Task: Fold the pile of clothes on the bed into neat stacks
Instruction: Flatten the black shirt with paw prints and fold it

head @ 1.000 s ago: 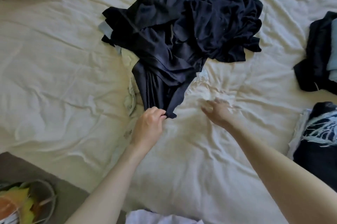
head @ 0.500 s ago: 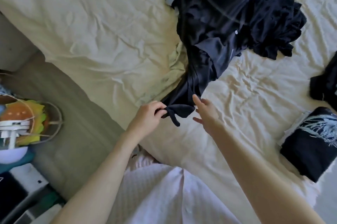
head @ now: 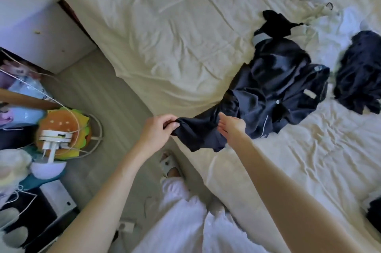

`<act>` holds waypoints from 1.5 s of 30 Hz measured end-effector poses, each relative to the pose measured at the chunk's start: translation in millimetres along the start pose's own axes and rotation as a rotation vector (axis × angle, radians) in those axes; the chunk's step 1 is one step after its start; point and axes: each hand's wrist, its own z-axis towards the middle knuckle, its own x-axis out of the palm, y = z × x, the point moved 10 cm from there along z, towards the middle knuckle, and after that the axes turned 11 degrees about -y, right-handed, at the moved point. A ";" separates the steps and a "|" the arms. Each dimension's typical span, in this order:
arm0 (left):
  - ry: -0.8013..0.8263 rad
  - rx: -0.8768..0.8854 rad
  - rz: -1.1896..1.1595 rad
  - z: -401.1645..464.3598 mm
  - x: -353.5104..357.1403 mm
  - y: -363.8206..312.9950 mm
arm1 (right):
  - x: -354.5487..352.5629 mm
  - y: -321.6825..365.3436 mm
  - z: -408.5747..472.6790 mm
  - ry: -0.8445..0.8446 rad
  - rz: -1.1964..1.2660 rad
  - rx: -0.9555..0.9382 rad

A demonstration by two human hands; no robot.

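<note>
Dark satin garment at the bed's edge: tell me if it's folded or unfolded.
Unfolded. The dark satin garment lies crumpled on the bed, one end pinched and stretched out by the left hand; the right hand is open beside it.

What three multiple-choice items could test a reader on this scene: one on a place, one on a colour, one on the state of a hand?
1. Where does the dark shirt lie?
A. On the floor
B. On the bed, one end pulled over its edge
C. On the pillow

2. What colour is the sheet?
A. Cream
B. Red
C. Green

3. What is the left hand doing?
A. Hanging idle
B. Pressing flat on the sheet
C. Pinching the end of the shirt

Answers:
1. B: the dark shirt rests on the bed, and its near end reaches past the edge, above the floor.
2. A: the sheet is a pale cream all over.
3. C: the left hand has curled fingers in a grip on the shirt's end, while the right hand is open with straight fingers beside the cloth.
</note>
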 end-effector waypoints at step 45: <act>0.423 0.175 0.419 253.0 76.8 69.6 | 70.4 88.7 113.7 -0.427 -0.147 -0.041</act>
